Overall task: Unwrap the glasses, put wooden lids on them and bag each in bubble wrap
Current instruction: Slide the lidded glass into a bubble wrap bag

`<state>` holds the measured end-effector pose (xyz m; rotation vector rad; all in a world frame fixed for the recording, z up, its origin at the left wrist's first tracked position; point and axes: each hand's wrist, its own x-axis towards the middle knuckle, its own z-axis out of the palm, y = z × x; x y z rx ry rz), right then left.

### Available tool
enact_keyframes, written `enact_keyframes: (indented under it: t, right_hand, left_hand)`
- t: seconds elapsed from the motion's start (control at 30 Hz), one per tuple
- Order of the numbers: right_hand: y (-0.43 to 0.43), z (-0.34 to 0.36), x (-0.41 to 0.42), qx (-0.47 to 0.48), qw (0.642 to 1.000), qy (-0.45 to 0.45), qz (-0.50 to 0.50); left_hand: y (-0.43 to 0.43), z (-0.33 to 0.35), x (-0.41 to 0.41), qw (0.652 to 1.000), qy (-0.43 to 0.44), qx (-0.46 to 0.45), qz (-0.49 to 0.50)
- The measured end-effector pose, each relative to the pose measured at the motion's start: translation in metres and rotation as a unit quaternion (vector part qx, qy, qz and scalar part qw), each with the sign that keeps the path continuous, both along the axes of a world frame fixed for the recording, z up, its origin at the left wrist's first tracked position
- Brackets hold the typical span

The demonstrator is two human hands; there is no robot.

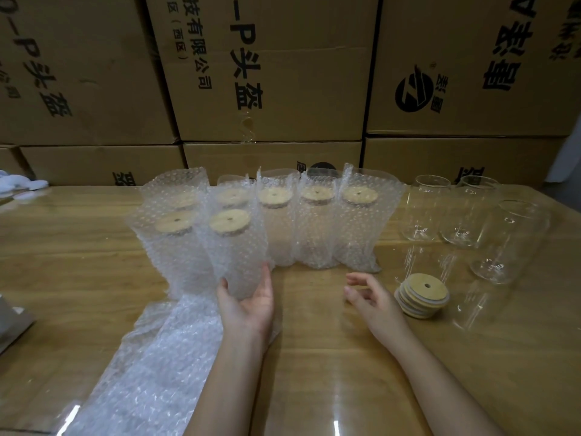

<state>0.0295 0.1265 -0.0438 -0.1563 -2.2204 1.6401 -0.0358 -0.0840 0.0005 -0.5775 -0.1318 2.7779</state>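
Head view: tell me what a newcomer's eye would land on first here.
First, the cluster of bubble-wrapped glasses with wooden lids, standing in the middle, the left hand touching the front one. Next, three bare glasses at the right, with a stack of wooden lids in front of them, beside the empty right hand. Cardboard boxes wall off the back.

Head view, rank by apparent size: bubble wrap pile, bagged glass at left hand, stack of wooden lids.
1. bubble wrap pile
2. bagged glass at the left hand
3. stack of wooden lids
The pile lies nearest the camera, flattering it.
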Motion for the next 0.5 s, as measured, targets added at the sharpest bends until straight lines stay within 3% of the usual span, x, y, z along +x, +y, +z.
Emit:
enact_keyframes:
  t: [0.5]
  right_hand:
    - [0.0,-0.001,-0.001,-0.015,1.0,-0.003,0.001]
  left_hand:
    - [-0.009,0.002,-0.017,0.999,-0.035,-0.023,-0.012]
